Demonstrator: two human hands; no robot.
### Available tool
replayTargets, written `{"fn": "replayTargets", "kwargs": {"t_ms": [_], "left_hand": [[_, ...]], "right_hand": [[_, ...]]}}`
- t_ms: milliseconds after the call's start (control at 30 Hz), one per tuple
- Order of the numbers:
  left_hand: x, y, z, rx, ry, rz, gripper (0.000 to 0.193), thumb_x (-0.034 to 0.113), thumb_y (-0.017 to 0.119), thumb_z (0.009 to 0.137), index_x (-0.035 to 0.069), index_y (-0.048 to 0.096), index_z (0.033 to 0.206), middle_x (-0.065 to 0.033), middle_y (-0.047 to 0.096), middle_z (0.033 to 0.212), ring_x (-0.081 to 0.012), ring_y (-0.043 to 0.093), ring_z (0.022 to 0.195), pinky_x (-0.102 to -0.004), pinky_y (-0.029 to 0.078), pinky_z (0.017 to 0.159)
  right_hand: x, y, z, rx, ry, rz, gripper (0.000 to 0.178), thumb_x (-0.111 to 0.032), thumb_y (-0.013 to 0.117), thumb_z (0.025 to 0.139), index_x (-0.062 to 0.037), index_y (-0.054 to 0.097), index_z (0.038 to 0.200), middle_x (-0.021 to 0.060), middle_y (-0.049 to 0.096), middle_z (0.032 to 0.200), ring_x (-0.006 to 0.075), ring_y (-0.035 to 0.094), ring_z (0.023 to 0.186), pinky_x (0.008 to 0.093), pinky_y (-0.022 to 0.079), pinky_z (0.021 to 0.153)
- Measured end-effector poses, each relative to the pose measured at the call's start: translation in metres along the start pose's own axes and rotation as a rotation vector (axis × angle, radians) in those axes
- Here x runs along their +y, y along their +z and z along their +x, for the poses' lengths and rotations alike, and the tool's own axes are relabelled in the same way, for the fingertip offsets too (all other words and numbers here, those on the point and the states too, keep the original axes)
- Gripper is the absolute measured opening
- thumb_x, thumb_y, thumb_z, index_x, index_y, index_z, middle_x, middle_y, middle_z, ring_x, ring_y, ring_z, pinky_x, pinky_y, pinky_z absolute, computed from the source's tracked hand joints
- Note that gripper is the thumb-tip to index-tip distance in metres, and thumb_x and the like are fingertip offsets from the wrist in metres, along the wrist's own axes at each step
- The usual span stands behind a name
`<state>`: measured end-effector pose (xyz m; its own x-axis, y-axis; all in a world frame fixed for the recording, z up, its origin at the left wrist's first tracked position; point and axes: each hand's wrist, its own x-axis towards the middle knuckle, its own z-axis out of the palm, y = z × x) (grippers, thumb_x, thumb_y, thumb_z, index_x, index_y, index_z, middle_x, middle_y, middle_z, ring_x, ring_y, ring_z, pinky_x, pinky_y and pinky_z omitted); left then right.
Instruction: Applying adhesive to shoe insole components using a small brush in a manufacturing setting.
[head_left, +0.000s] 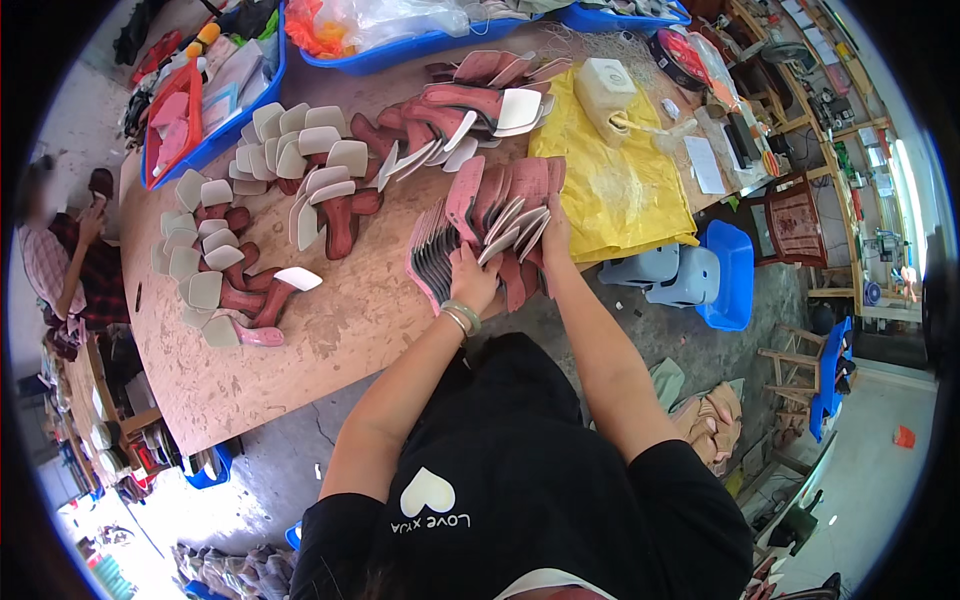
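Note:
Against the front edge of the table, both my hands hold a thick bundle of curved pink shoe insoles. My left hand is closed on the bundle's near side, a bangle on its wrist. Pressed to the bundle's right side, my right hand has its fingers partly hidden behind the pieces. White-edged ends fan out between the hands. Left of the bundle, more pink insoles with cream ends lie in overlapping rows. Beyond it is another pile of pink insoles.
A yellow sack with a whitish plastic jug lies to the right. Blue bins line the far edge. Grey stools and a blue tub stand on the floor at right. A person sits at far left.

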<state>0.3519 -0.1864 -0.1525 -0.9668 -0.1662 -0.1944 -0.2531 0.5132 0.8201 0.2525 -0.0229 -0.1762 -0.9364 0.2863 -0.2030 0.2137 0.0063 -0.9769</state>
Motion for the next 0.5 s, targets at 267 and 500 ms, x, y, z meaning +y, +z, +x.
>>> {"fn": "replayTargets", "kwargs": {"t_ms": [267,500], "left_hand": [[-0.012,0.002,-0.008,-0.094,0.138,0.193,0.067,0.037,0.056,0.087,-0.008,0.035,0.131,-0.0304,0.044,0.117,-0.0424,0.046,0.104,-0.0422,0.041,0.091],[0.039,0.052,-0.016,0.209,-0.006,0.260,0.054,0.030,0.044,0.094,0.003,0.029,0.138,-0.0330,0.035,0.131,-0.0458,0.046,0.110,-0.0446,0.040,0.095]], "right_hand": [[-0.012,0.006,-0.017,0.079,-0.191,0.066,0.046,-0.031,0.046,0.095,0.0073,0.049,0.120,0.0173,0.056,0.112,0.0250,0.053,0.104,0.0326,0.039,0.092],[0.013,-0.004,-0.042,0.034,-0.197,-0.124,0.048,-0.022,0.042,0.094,0.0070,0.034,0.132,0.0254,0.046,0.127,0.0347,0.045,0.118,0.0378,0.032,0.101]]}}
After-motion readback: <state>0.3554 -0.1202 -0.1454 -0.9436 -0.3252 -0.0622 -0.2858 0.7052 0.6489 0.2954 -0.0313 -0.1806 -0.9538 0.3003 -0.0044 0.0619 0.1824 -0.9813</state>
